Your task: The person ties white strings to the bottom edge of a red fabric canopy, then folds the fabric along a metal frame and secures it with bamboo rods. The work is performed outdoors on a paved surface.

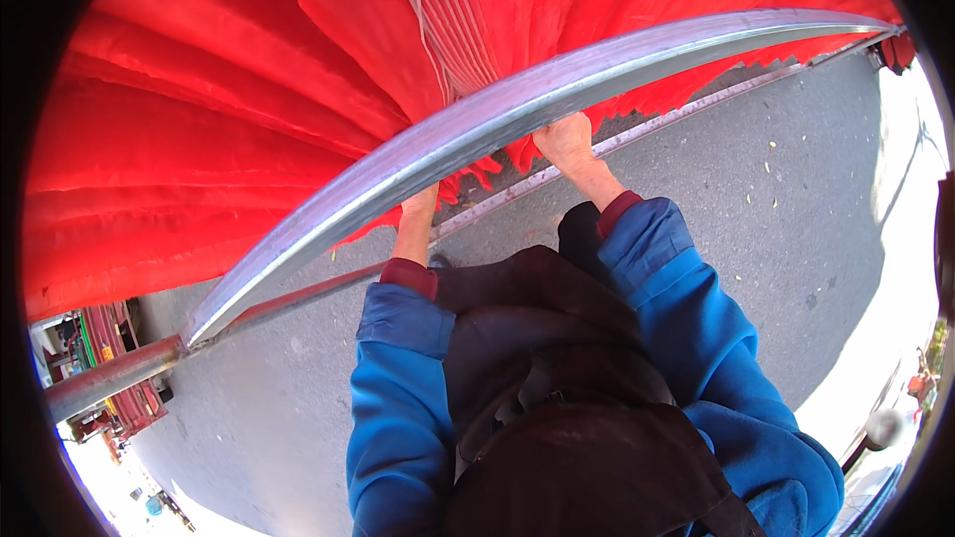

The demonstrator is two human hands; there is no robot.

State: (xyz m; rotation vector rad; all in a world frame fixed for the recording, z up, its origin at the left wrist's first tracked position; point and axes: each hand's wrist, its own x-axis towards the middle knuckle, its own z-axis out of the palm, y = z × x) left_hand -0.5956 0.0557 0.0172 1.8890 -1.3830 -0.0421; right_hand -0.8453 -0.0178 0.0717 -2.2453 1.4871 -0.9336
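A wide sheet of red cloth (199,159) hangs in folds beyond a curved-looking silvery metal bar (497,104). White lines (448,20) run down its middle and converge behind the bar. My right hand (567,141) reaches under the bar, its fingers curled at the cloth's gathered lower edge; the fingertips are hidden. Left of it, my left hand (421,201) goes up behind the bar beside the ragged red hem. The bar covers its fingers, so their grip does not show.
A lower metal rail (487,204) crosses below the bar, near my legs. Grey pavement (756,199) lies beneath, with small scattered leaves. At the far left stands red metal machinery (119,358). A round grey knob on a stalk (883,428) is at the lower right.
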